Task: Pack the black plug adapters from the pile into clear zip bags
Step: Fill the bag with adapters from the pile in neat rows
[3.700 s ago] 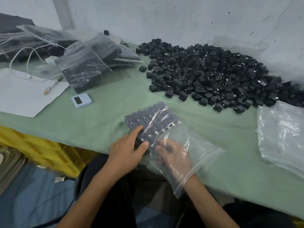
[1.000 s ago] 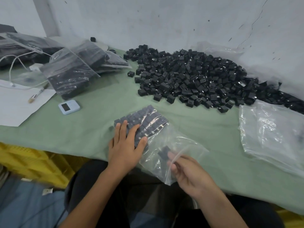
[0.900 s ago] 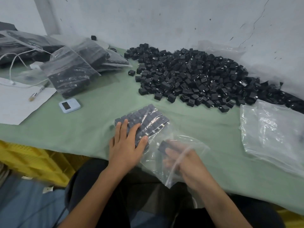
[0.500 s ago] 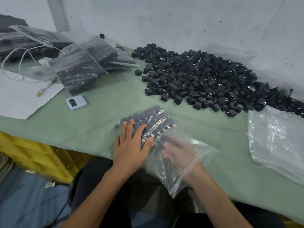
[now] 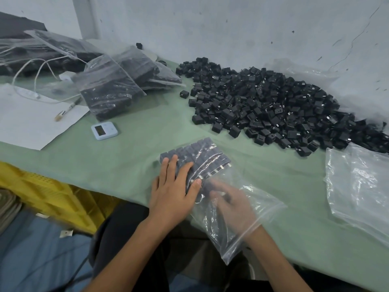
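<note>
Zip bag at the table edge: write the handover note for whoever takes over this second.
Left hand: open, pressing flat on the zip bag over the packed adapters.
Right hand: inside the bag through its mouth, blurred; whether its fingers hold anything cannot be told.
Done: neat rows fill the bag's far end; filled bags lie at far left.
Left: fill and zip this bag; the big pile waits behind it, and the empty bags are at right.
</note>
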The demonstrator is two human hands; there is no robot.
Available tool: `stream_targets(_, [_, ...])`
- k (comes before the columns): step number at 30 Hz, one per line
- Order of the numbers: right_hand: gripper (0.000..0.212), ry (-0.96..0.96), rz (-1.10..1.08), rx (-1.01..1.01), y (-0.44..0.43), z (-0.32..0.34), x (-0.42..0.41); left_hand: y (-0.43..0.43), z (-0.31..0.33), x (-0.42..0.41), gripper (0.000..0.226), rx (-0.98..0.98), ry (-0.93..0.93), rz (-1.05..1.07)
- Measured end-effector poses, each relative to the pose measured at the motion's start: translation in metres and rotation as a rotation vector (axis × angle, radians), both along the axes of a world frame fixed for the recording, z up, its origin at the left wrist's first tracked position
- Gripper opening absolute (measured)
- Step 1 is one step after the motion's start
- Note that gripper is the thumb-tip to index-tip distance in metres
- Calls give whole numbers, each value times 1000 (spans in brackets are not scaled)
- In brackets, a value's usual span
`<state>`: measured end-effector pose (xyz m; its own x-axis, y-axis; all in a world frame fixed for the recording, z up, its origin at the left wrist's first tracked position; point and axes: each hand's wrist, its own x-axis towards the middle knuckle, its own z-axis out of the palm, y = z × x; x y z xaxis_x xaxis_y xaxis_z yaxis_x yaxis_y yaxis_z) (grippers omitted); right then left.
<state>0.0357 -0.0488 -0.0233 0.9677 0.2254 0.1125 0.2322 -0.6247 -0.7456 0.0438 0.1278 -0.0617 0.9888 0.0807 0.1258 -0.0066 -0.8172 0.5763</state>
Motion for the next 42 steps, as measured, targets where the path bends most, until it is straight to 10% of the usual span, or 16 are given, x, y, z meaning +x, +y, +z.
stream_targets(24, [28, 100, 10, 145, -2, -16, 7, -11, 23, 19, 46, 150, -59, -4])
stream_targets(36, [24, 512, 453, 160, -125, 66, -55, -11, 14, 23, 59, 164, -63, 8])
stream_targets(42, [20, -3, -47, 74, -136, 87, 76, -13, 14, 23, 59, 168, -53, 30])
